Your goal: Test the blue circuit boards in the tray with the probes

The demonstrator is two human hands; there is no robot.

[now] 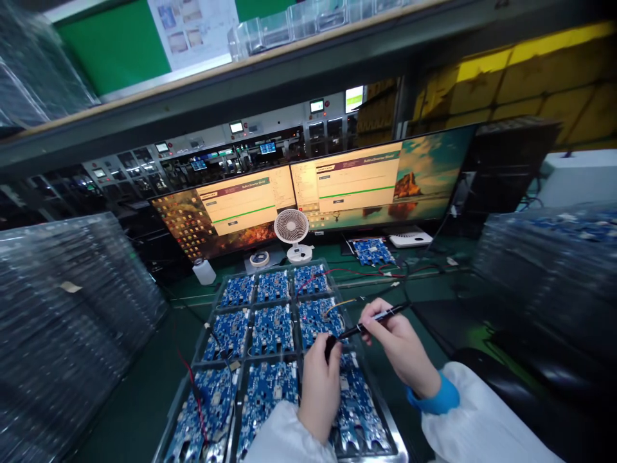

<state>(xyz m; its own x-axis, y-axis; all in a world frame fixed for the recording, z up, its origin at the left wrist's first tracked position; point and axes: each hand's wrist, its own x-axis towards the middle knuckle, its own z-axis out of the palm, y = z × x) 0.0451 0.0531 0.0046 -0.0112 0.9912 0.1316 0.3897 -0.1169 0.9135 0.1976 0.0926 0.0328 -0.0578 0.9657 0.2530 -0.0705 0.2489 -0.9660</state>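
My right hand (398, 344), with a blue band at the wrist, grips a slim black marker pen (357, 330) that points down to the left. The fingers of my left hand (319, 389) are closed on a dark, rounded piece that looks like the marker's cap (330, 348), right at the pen's tip. Whether pen and cap touch is hard to make out. Both hands are above the right side of a divided clear tray (396, 444). In its compartments lie several blue circuit boards (272, 329); the left hand covers part of the boards below it.
Behind the tray stand a small white fan (292, 226), a white bottle (204, 271), a tape roll (259, 258) and two lit monitors (347, 177). Another blue board (372, 251) lies behind, with red and black wires nearby. Stacked trays (72, 334) rise at left and right.
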